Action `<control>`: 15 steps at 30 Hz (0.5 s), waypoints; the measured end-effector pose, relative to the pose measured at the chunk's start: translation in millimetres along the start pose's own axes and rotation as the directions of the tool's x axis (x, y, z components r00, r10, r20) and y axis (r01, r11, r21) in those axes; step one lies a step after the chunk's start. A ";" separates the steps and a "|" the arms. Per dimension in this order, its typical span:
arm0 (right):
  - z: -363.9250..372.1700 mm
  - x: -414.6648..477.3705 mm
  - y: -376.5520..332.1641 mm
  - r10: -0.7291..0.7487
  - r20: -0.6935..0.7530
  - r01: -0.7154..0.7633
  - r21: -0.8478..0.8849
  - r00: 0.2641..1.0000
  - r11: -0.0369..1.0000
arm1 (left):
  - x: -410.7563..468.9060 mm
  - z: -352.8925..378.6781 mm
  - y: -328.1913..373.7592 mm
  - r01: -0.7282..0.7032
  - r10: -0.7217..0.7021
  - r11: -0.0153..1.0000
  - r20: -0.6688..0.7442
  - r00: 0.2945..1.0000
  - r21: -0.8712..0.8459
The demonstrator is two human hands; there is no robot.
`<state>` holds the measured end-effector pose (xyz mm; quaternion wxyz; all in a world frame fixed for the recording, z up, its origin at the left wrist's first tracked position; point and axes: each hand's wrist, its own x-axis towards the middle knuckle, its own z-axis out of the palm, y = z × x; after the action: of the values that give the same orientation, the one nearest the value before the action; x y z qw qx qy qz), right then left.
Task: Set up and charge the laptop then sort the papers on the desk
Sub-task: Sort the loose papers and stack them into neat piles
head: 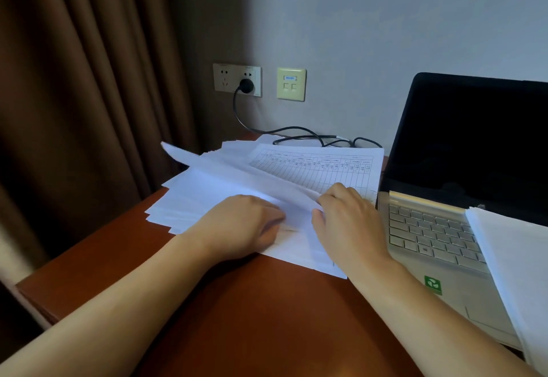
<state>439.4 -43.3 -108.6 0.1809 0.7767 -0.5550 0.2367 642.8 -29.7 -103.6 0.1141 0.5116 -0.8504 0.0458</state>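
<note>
Curling white papers (207,195) are pinched by the right hand (347,222); left hand (246,222) fingertips blurred, grip cannot be told; laptop (430,228) cropped.

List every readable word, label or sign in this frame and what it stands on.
Nothing reads clearly.
Printed table sheet: characters too small.
Blue label on the data socket: blurred.
Green sticker on the laptop: white symbol, no legible words.

brown curtain (74,95) at left, pale wall (385,20), cream data plate (291,84) (two ports)
</note>
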 end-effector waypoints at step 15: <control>-3.2 -0.6 1.5 0.043 0.101 -0.047 0.040 0.994 0.998 | -0.9 -1.7 -5.9 -0.066 0.065 0.998 -0.023 0.998 -0.021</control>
<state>437.3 -41.6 -106.3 0.1310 0.7786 -0.5756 0.2129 648.7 -31.3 -102.4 0.1279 0.4815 -0.8658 0.0459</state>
